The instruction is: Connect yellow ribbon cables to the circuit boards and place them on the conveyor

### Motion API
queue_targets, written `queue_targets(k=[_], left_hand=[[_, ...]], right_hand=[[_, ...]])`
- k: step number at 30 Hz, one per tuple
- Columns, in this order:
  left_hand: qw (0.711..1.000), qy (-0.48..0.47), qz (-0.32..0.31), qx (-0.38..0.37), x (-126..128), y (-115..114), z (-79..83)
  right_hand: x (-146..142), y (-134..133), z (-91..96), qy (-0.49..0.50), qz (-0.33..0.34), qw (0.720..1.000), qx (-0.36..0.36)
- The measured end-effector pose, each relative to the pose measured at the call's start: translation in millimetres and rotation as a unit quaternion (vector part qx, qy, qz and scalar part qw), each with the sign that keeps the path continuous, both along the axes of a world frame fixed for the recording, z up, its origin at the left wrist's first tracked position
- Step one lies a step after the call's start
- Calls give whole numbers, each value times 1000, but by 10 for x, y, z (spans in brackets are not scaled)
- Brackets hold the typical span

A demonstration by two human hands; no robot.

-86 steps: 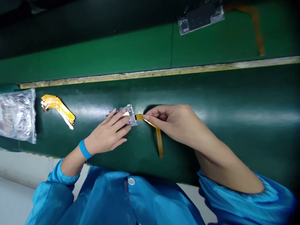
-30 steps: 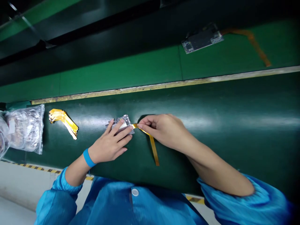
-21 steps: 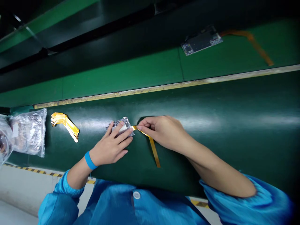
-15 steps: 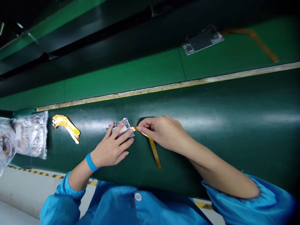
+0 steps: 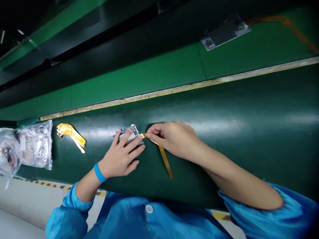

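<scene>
A small silvery circuit board (image 5: 133, 130) lies on the dark green work surface (image 5: 224, 132). My left hand (image 5: 119, 156) rests on it with fingers stretched flat, pressing it down. An orange flat flex cable (image 5: 163, 156) runs from the board's right edge down toward me. My right hand (image 5: 174, 137) pinches the cable's top end right at the board's edge.
A stack of orange flex cables (image 5: 71, 134) lies at the left. Clear plastic bags (image 5: 27, 146) with parts sit at the far left edge. On the lighter green belt (image 5: 139, 78) beyond, another board (image 5: 225, 31) with an orange cable (image 5: 296, 30) lies at the upper right.
Both hands have stayed on the board and cable end with only tiny finger shifts. The view has tilted slightly, and the far board on the belt sits further right.
</scene>
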State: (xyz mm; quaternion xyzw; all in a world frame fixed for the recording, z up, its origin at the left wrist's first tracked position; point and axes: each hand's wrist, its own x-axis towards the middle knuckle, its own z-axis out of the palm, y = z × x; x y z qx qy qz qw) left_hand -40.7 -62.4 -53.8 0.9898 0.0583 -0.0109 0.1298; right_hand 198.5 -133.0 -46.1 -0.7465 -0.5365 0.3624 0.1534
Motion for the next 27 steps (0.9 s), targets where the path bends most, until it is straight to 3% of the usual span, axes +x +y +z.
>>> queue_targets(k=[4,9,19,23,27], left_hand=[[996,-79,18,-38,-30,45,22],[965,-224,119,-68,-67,89,40],[912,-339,213,-90,-41,105,29],[891,-378,235,-91,-51,106,31],[879,-393,258,-80,-65,106,9]], right_hand=[[11,-18,-12,16,1,999,29],[19,-38,-19,37,-4,999,19],[36,-90,-108,77,15,996,52],[45,-36,-51,113,3,990,79],[181,176,115,69,-3,991,115]])
